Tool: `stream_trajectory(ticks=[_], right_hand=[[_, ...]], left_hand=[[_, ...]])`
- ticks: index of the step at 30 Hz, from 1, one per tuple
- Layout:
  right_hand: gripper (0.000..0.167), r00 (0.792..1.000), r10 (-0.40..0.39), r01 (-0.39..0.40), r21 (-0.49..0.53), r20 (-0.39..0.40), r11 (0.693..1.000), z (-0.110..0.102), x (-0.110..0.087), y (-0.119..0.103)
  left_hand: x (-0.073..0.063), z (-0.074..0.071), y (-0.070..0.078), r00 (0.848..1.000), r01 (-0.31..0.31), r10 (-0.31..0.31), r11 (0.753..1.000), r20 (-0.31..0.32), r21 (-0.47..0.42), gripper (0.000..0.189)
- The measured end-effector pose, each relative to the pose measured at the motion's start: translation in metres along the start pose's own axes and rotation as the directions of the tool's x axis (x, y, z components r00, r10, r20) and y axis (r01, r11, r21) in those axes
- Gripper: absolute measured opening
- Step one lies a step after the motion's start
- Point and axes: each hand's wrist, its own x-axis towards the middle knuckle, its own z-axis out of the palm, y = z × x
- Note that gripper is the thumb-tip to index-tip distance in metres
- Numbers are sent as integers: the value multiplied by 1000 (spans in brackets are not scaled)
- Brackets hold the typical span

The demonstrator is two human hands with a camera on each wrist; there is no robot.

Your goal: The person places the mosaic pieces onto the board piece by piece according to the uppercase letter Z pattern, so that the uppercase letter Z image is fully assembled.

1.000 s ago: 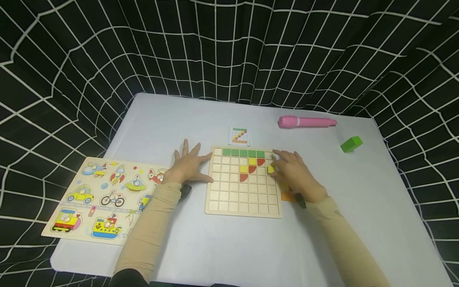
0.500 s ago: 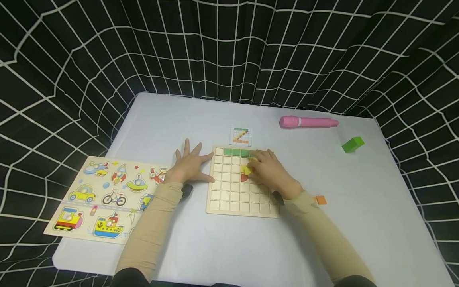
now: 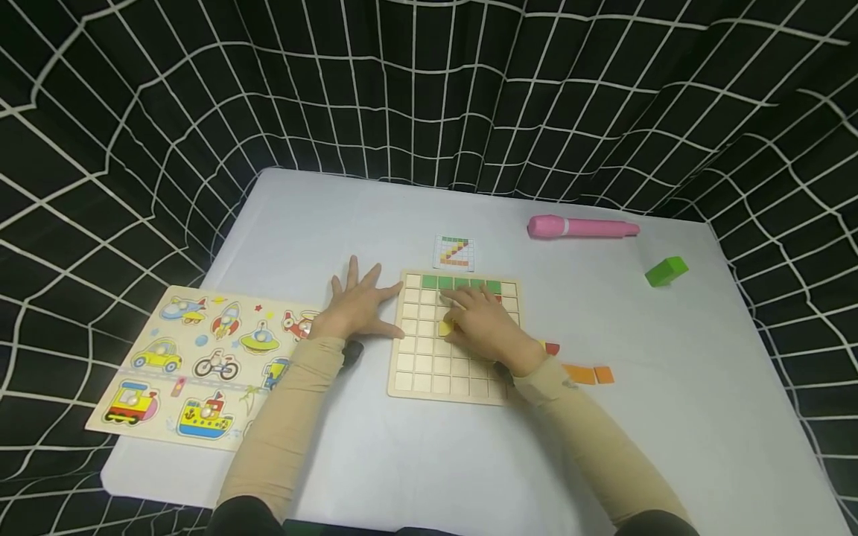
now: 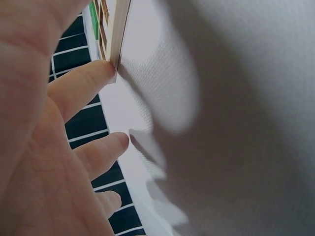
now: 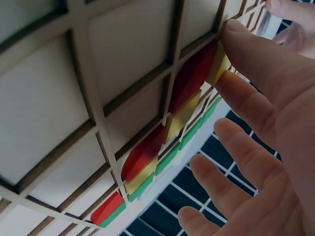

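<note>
A wooden grid board (image 3: 422, 365) lies mid-table, with a row of green square tiles (image 3: 445, 283) along its far side. Thumb and index finger of my right hand (image 3: 485, 324) pinch a yellow square tile (image 3: 445, 329) over the grid. In the right wrist view that yellow tile (image 5: 216, 66) sits right beside a red quarter-round tile (image 5: 194, 76); more red and yellow tiles step diagonally below it. My left hand (image 3: 355, 307) is spread on the left, its thumb and little finger at the board's edge. The right hand hides part of the red and yellow tiles in the head view.
A pattern card (image 3: 454, 254) lies behind the board. Orange tiles (image 3: 604, 374) and a red tile (image 3: 553, 348) are to the right, partly under the right forearm. Farther off are a pink tube (image 3: 583, 227) and a green block (image 3: 666, 271). A vehicle puzzle (image 3: 201, 339) lies left.
My right hand has carried the yellow tile from the board's right side leftward, over to beside the lowest red tile. The left hand has stayed at the board's left edge.
</note>
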Motion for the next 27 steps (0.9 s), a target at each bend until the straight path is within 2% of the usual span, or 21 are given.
stream_trajectory(ticks=[8, 19, 22, 27], right_hand=[[27, 999, -20, 20, -8, -28, 1000, 0, 2, -2], [29, 1000, -24, 24, -7, -20, 1000, -3, 2, 0], [32, 1000, -3, 3, 0, -13, 1000, -3, 0, 2], [45, 998, 59, -59, 35, 8, 998, -3, -3, 8]], left_hand=[[1, 0, -1, 1000, 5, -5, 1000, 5, 2, 101], [3, -1, 0, 1000, -5, 5, 1000, 6, -10, 101], [3, -1, -1, 1000, -6, 6, 1000, 6, -9, 101], [3, 0, -1, 1000, -3, 3, 1000, 9, 1, 101]])
